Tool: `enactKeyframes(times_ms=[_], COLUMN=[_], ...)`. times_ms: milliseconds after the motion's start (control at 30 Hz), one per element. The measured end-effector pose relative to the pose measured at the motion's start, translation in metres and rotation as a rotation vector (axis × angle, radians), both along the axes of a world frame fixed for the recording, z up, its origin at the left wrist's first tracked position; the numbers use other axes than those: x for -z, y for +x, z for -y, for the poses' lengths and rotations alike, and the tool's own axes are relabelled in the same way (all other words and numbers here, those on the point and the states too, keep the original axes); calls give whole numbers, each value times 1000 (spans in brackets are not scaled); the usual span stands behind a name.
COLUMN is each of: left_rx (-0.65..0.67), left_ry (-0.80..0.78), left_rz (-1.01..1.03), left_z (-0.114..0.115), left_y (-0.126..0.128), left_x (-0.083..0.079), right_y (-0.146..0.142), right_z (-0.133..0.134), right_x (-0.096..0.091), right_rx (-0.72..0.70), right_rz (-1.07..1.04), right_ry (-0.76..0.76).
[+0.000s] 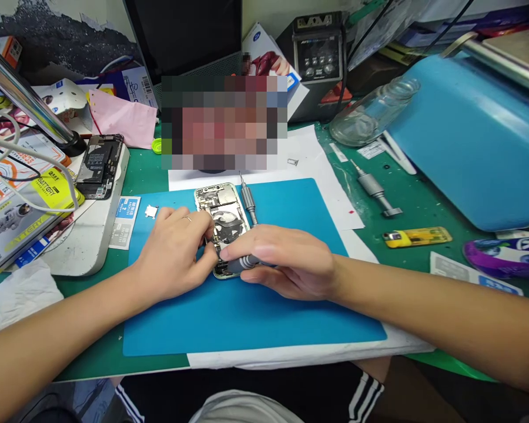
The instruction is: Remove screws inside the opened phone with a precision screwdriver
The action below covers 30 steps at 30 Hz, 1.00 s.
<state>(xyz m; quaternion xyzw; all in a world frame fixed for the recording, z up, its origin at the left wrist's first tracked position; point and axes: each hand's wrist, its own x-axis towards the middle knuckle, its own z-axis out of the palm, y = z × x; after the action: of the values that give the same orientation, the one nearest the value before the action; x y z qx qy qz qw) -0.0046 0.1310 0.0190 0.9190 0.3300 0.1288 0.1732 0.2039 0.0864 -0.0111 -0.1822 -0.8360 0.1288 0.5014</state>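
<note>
An opened phone (pixel 224 198) lies on the blue mat (pixel 255 320), its inner boards and a round dark part exposed. My left hand (pixel 174 249) is closed at the phone's left edge, thumb and fingers holding it there. In my right hand (pixel 291 258) is a grey screwdriver (pixel 249 261) with a ringed handle, held low over the phone's lower end; its tip is hard to make out. A second grey screwdriver (pixel 248 198) rests beside the phone's right edge. Left of the phone sits a small silver metal plate (pixel 150 210).
On the left, another opened phone (pixel 99 167) lies on a white device (pixel 86 252) near battery boxes (pixel 30 211). To the right are a third screwdriver (pixel 374 188), a yellow lighter (pixel 417 237), a glass jar (pixel 370 114) and a purple packet (pixel 506 257). A monitor (pixel 185 35) stands behind.
</note>
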Motion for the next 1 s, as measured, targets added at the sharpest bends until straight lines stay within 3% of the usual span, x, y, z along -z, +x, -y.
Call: enactKeyframes(times_ms=[500,1000], left_rx=[7,-1], left_ry=[-8,-3], left_rz=[29,12], left_z=[0,0], left_y=[-1,-1], left_x=[2,1], right_y=[-3,-6], right_z=[-3,-1], right_x=[-15,-13], right_rx=[36,54], right_rz=[73,124], right_ry=[93,173])
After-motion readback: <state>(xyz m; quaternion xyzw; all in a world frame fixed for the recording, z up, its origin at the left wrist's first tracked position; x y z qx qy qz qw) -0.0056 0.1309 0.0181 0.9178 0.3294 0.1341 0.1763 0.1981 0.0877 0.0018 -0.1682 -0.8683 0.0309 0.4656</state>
